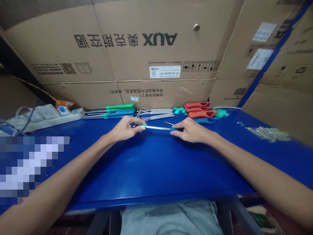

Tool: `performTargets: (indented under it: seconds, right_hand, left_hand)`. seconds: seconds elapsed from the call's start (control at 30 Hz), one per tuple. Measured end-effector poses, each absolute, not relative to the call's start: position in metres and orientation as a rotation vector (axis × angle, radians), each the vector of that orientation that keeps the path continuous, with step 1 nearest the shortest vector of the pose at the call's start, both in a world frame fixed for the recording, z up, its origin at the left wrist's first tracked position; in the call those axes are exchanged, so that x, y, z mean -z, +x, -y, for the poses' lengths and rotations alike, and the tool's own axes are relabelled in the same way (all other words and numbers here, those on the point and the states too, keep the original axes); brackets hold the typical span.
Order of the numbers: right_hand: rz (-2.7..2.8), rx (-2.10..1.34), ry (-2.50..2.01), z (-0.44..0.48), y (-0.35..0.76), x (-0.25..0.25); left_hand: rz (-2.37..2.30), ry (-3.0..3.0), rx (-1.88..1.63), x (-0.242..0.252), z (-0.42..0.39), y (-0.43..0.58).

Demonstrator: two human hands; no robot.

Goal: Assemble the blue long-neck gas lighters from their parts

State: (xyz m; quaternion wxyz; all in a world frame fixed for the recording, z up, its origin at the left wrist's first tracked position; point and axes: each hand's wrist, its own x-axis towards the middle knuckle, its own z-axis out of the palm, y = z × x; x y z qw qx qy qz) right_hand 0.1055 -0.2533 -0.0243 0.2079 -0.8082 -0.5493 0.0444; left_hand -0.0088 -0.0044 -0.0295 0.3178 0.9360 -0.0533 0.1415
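Metal rod (157, 128): I am holding it level just above the blue desk (156, 169), at the far middle, one end in each hand. My left hand (126, 128) is pinching the teal cap (143, 125) at the rod's left end between thumb and fingertips. My right hand (190, 130) is closing narrowly on the right end, which its fingers partly hide. Whether the cap is fully seated, I cannot tell.

Step in hand, as I judge it: working the cap on the rod end. The next move is likely calling for a steady right grip and a straight push along the rod's line.

Just behind are lying a pile of bare rods (156, 114), green and blue handled tools (117, 111), loose teal caps (179, 111) and red handles (199, 109). Cardboard boxes (146, 49) are standing behind the desk.
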Motion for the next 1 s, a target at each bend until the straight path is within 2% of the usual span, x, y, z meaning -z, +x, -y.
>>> performTargets:
  seconds: [0.13, 0.47, 1.0]
  right_hand:
    - [1.806, 0.115, -2.304, 0.245, 0.091, 0.027]
    - [1.765, 0.072, -2.347, 0.241, 0.087, 0.029]
    - [1.704, -0.038, -2.306, 0.243, 0.089, 0.03]
  left_hand:
    - [0.308, 2.541, -0.072, 0.026, 0.023, -0.009]
    - [0.422, 2.834, -0.307, 0.028, 0.026, -0.015]
    - [0.488, 2.876, -0.213, 0.03, 0.035, -0.016]
